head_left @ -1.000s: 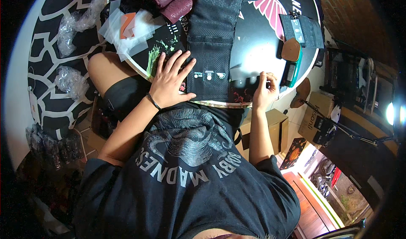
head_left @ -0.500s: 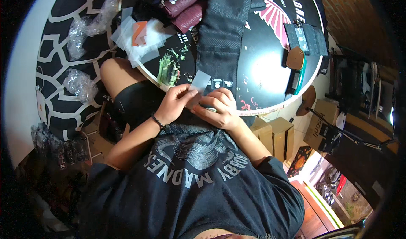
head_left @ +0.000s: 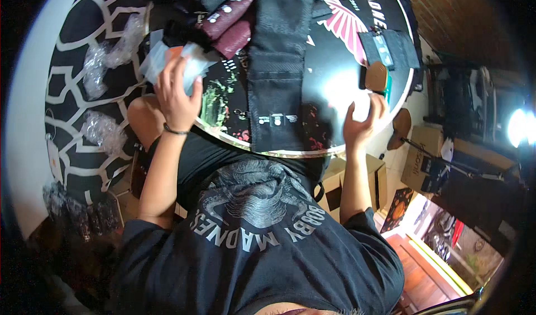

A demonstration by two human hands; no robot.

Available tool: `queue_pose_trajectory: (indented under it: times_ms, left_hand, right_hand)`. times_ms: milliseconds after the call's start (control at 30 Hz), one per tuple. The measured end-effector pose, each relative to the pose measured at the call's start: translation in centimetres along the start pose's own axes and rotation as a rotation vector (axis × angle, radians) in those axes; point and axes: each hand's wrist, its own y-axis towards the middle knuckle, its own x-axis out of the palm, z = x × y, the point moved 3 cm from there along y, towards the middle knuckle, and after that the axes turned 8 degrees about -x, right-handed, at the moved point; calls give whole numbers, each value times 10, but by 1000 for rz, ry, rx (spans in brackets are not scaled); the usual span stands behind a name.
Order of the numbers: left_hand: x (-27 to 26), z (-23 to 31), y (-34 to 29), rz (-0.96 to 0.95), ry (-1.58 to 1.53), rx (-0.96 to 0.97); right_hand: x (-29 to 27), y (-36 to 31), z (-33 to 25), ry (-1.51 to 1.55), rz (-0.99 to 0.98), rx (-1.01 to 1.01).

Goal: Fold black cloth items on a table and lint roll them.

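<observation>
Both hands had moved apart: half a second earlier they met around a translucent slip over the near end of the black fabric strip (head_left: 276, 78). Left hand (head_left: 177, 94) had gone left to the translucent sheets (head_left: 199, 64), right hand (head_left: 365, 119) right to the table's right side.

Left: fingers loosely bent over the pile, thumb well out; gap wide. Couldn't tell if the fingertips had a sheet. Orange piece (head_left: 176, 51) showed among the sheets by the fingertips.

Right: thumb and fingers curved, clear gap between. Fingers overlapped the near part of the green tool (head_left: 389, 86) in view; contact couldn't be told. Brown pad (head_left: 377, 76) sat just beyond the hand.

Strip lay lengthwise far to near on the round table (head_left: 329, 55), between the hands, printed end at the near rim. Maroon rolls (head_left: 227, 16) lay left of it, far side. Dark folded cloth (head_left: 399, 50) lay far right, past the pad.
</observation>
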Motion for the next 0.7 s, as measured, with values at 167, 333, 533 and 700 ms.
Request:
queue_pose_trajectory:
  times_ms: [167,333,533,700]
  left_hand:
    - [31,91,-45,-583,-269,467]
    - [64,91,-62,-803,-55,516]
    - [55,99,-53,-845,4,494]
    - [69,96,-53,-804,-60,580]
  right_hand:
    - [2,-38,153,-248,-8,463]
    - [17,-28,205,7,-291,655]
    - [17,5,167,-119,-454,557]
    - [-15,8,107,47,-453,429]
